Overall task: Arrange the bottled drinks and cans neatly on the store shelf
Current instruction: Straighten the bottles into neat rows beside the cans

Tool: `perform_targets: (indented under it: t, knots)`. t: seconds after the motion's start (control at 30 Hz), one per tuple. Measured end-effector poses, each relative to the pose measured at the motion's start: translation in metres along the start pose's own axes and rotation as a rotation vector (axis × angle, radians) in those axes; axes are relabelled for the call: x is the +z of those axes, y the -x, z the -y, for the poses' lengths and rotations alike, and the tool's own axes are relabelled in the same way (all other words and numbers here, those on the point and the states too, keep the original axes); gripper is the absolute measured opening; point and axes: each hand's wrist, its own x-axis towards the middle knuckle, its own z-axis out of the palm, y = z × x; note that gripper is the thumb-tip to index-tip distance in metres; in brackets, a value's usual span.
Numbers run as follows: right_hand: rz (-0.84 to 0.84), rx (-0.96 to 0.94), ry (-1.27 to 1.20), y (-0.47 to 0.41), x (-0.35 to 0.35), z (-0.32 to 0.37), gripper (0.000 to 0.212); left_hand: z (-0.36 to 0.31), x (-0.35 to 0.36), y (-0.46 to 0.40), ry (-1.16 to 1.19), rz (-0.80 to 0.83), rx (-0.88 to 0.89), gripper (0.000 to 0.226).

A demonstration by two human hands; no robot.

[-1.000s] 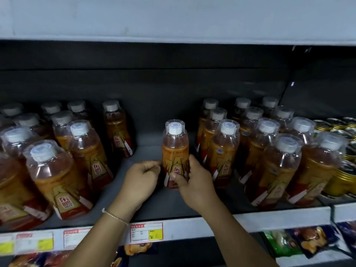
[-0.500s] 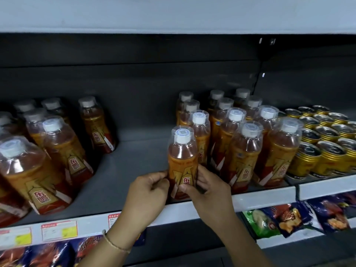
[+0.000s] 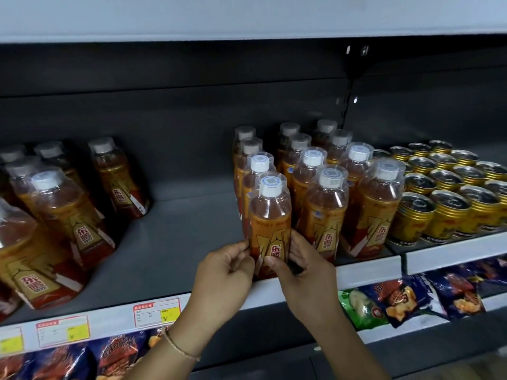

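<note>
An orange drink bottle (image 3: 270, 223) with a white cap is held upright at the front edge of the grey store shelf (image 3: 170, 242), slightly right of frame centre. The bottle is gripped low on its label from both sides. The left hand (image 3: 225, 272) is applied at the bottle's 9 o'clock side, with the fingertips curled against the label. The right hand (image 3: 301, 270) is applied at the 3 o'clock side, with the thumb laid across the label front and the fingers wrapped behind. A thin bracelet (image 3: 181, 346) is worn on the left wrist.

The held bottle is positioned at the front of a column of matching bottles; the next bottle (image 3: 259, 171) of that column is located directly behind it, at 12 o'clock. A block of bottles (image 3: 326, 198) in rows is located at 2 to 3 o'clock, just beside the held bottle. Gold cans (image 3: 450, 193) are arranged in rows further out at 3 o'clock. A second group of bottles (image 3: 63, 209) is located at 9 o'clock, well apart, with bare shelf surface between.

Price tags (image 3: 157, 311) are mounted on the shelf's front rail at 7 o'clock. Snack packets (image 3: 397, 300) are hung below the rail at 4 o'clock.
</note>
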Motion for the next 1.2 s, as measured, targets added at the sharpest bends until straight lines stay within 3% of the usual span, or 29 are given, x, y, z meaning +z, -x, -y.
perform_targets:
  t: [0.47, 0.57, 0.67, 0.83, 1.0, 1.2]
  knots:
    - [-0.069, -0.026, -0.01, 0.004, 0.007, 0.001, 0.063, 0.008, 0.003, -0.003, -0.073, -0.049, 0.079, 0.033]
    - [-0.313, -0.182, 0.086, 0.012, 0.01, 0.019, 0.048, 0.008, -0.004, -0.005, -0.037, -0.013, 0.092, 0.032]
    - [-0.488, -0.396, 0.17, 0.017, 0.017, 0.043, 0.027, 0.008, -0.021, -0.012, -0.049, -0.119, 0.12, 0.038]
    - [-0.363, -0.567, 0.11, 0.01, 0.042, 0.076, 0.019, 0.007, -0.073, -0.022, -0.129, -0.331, 0.218, 0.045]
    - [-0.12, -0.519, 0.109, -0.01, 0.092, 0.086, 0.028, 0.018, -0.137, -0.033, -0.331, -0.485, 0.243, 0.046]
    - [0.042, -0.414, 0.112, -0.061, 0.172, 0.083, 0.033, 0.037, -0.171, -0.058, -0.372, -0.443, 0.149, 0.073]
